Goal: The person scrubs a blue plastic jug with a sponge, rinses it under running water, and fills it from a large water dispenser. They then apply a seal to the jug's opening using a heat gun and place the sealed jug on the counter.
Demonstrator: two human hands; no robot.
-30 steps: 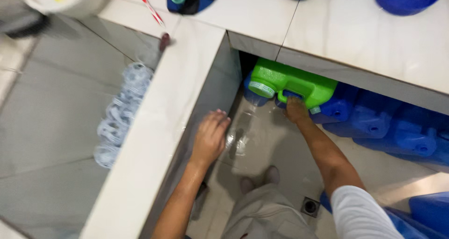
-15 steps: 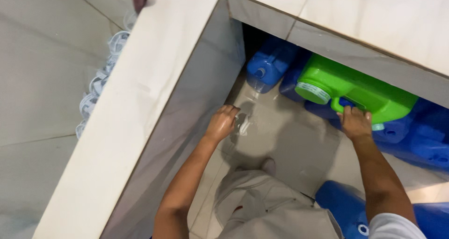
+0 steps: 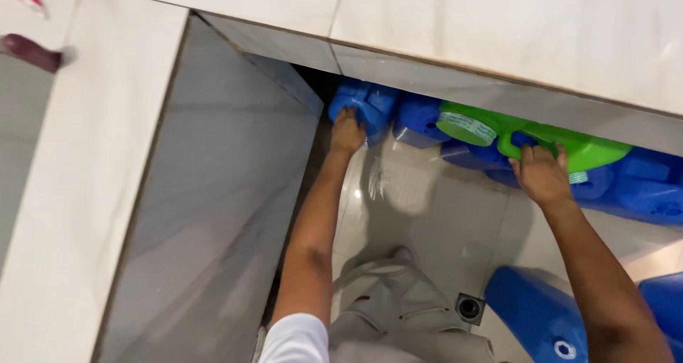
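left hand (image 3: 347, 130) fingers curled onto blue jug (image 3: 366, 105) at the shelf's dark left corner | right hand (image 3: 542, 174) grasping green jug (image 3: 569, 146) by its handle, jug on its side atop blue ones under the counter (image 3: 498, 29) | floor drain (image 3: 469, 307) near the knees

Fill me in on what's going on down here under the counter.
A person crouches on the tiled floor, reaching under a stone counter. The left hand rests on a blue jug at the far left of the row. The right hand closes around the handle of a green jug lying on its side among more blue jugs. A floor drain sits near the person's knees.
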